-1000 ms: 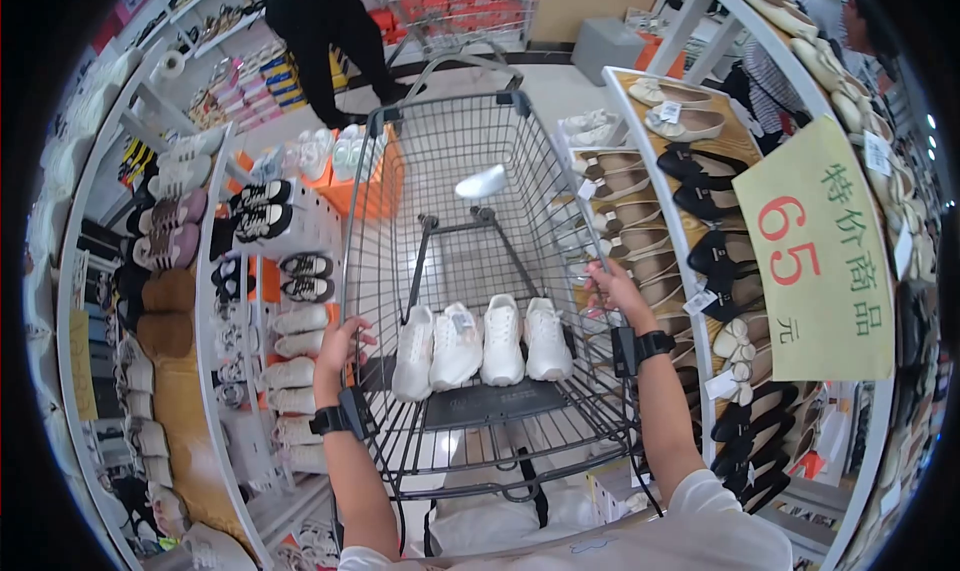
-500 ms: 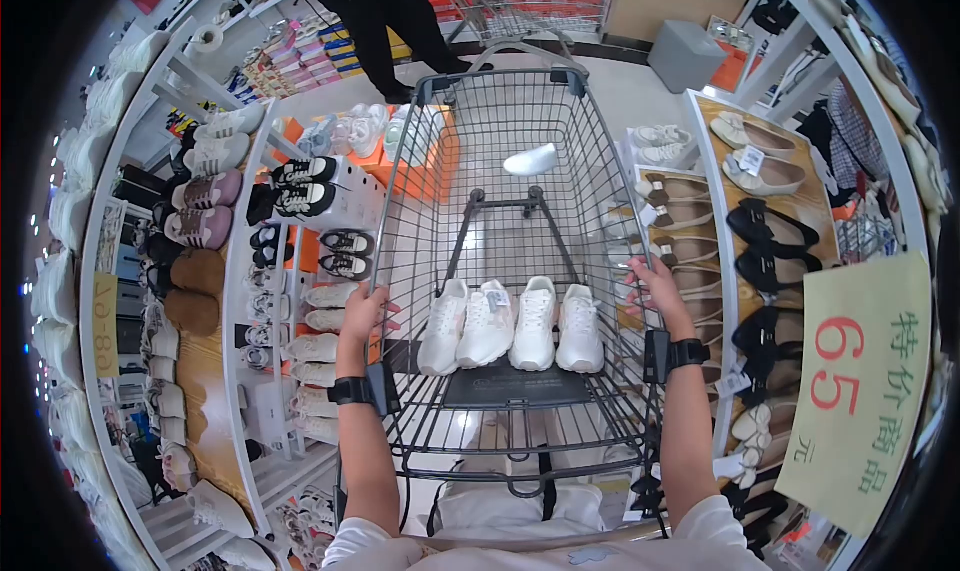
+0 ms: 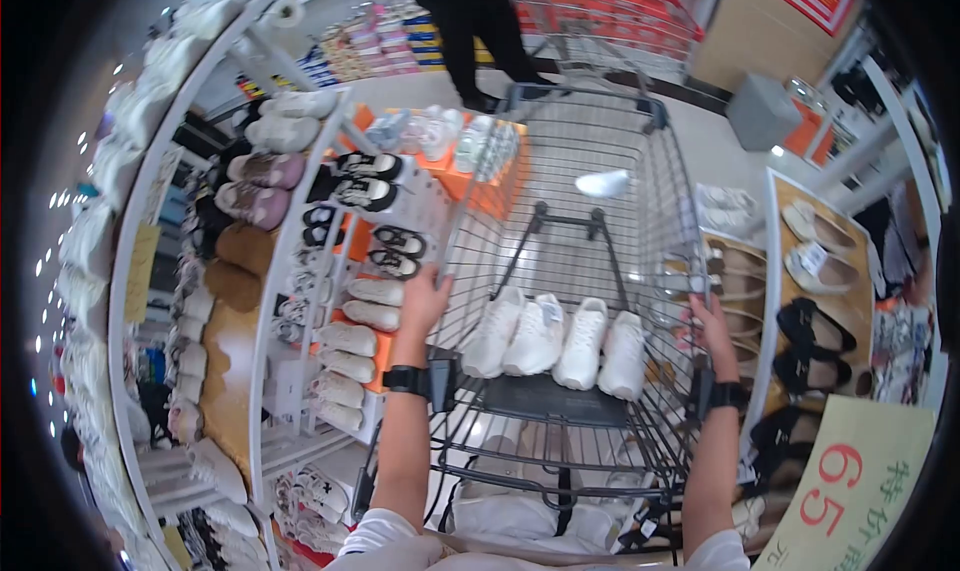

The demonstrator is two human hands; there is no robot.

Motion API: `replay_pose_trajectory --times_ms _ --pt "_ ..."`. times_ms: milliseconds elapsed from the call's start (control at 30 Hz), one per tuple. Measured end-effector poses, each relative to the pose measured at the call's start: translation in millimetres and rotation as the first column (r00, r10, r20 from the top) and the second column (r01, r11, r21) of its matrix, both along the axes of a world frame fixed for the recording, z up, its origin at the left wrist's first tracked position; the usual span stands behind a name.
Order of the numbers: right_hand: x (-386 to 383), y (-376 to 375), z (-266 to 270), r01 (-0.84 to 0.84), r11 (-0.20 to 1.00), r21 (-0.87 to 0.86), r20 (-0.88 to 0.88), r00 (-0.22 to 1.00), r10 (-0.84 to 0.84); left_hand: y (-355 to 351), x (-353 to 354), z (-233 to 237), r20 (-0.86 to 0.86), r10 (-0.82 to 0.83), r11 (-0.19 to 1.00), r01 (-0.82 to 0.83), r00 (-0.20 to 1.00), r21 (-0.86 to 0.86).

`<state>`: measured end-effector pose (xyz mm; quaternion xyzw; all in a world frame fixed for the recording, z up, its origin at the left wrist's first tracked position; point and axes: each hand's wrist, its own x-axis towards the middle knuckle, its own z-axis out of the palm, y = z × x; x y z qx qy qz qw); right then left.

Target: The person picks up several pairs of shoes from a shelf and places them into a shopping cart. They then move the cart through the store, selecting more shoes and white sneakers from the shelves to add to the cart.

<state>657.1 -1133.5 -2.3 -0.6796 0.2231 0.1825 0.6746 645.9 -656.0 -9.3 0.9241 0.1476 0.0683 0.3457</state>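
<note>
A grey wire shopping cart (image 3: 640, 161) stretches out in front of me. My left hand (image 3: 427, 299) is closed on its left side rim, and my right hand (image 3: 709, 323) grips the right side rim, fingers partly hidden by the wires. Two pairs of white sneakers (image 3: 578, 346) stand in a row at the near end of the basket. Farther forward in the cart lies a single white shoe-like item (image 3: 602, 184). Dark bands circle both wrists.
Shoe racks flank the cart: sneakers and brown slippers (image 3: 240, 269) on the left, flats (image 3: 820, 271) on the right. A yellow price sign (image 3: 835, 491) juts out at lower right. Ahead are a person in black trousers (image 3: 470, 31), another cart (image 3: 600, 21) and a grey stool (image 3: 763, 111).
The view has swung left, so the cart and racks sit farther right and slightly tilted. Both hands stay on the cart's sides, and the sneakers keep their places in it.
</note>
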Motion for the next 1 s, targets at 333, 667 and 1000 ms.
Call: replay_pose_trajectory --times_ms 333,667,1000 --pt "-5 9 1 -0.025 0.999 0.023 -0.017 1.000 0.025 -8 -12 25 0.060 0.062 0.989 -0.070 0.996 0.127" --pt "-40 28 4 -0.015 1.000 -0.004 0.025 1.000 0.015 12 -36 29 -0.014 0.006 0.984 -0.003 1.000 0.179" --pt "-91 63 8 0.025 0.973 -0.228 0.021 1.000 -0.021 37 -79 37 0.077 -0.046 0.988 0.034 0.996 0.152"
